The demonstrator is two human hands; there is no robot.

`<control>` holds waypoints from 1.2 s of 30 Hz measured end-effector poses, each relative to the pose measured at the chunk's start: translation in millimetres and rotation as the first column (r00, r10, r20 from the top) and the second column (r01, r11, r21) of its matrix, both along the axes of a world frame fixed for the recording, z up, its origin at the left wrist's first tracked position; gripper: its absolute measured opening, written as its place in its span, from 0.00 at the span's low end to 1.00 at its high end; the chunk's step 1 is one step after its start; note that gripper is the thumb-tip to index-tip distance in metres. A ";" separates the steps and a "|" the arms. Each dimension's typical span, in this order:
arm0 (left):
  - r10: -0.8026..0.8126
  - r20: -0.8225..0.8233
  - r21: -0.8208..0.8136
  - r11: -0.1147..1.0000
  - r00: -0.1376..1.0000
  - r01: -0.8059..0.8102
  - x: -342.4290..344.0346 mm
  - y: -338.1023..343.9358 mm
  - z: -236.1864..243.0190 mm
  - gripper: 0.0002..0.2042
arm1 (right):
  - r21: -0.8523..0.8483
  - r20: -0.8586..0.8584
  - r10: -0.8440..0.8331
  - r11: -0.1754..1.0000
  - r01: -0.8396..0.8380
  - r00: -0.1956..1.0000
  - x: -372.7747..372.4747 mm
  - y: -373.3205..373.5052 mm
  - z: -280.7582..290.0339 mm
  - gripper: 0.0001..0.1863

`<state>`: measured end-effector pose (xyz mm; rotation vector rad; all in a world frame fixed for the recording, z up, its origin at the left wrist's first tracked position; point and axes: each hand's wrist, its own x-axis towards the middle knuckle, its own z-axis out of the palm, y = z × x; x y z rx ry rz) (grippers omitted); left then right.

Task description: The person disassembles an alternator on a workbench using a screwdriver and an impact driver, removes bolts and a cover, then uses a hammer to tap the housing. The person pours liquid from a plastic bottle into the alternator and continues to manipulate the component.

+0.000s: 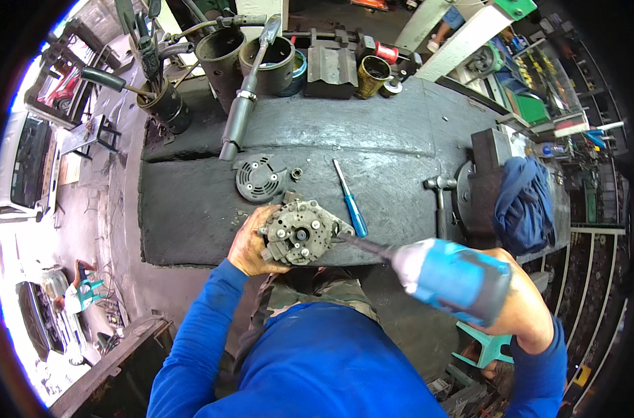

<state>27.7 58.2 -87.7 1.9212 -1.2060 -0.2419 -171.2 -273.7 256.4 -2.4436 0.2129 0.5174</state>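
Two hands at work in my head view: the left hand (251,245) has its fingers clasped round a grimy alternator (301,231) at the near edge of the dark table (386,132), while the right hand (519,306) grips a blue power driver (450,275), bit at the alternator. A blue screwdriver (350,198) lies just beyond it. I judge the bit could slip and twist the part loose.

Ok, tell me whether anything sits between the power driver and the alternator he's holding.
Nothing visible does. The left hand holds the alternator at the bench edge, and the blue power driver in the right hand has its bit reaching the alternator's face.
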 end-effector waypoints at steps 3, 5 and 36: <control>-0.001 -0.040 0.051 0.999 0.999 0.003 -3.1 -1.3 6.3 0.68 | -0.087 0.289 -0.034 0.994 0.062 0.957 -17.3 -26.7 -32.7 0.22; 0.057 -0.065 0.077 0.996 0.996 -0.052 -5.4 0.7 11.1 0.70 | 0.091 0.161 -0.388 0.922 0.377 0.908 -27.1 -41.6 -74.1 0.19; -0.885 0.363 0.154 0.366 0.292 0.918 -273.2 -335.3 261.4 0.25 | 0.575 0.321 -0.916 0.392 0.718 0.243 -426.3 14.4 -166.4 0.33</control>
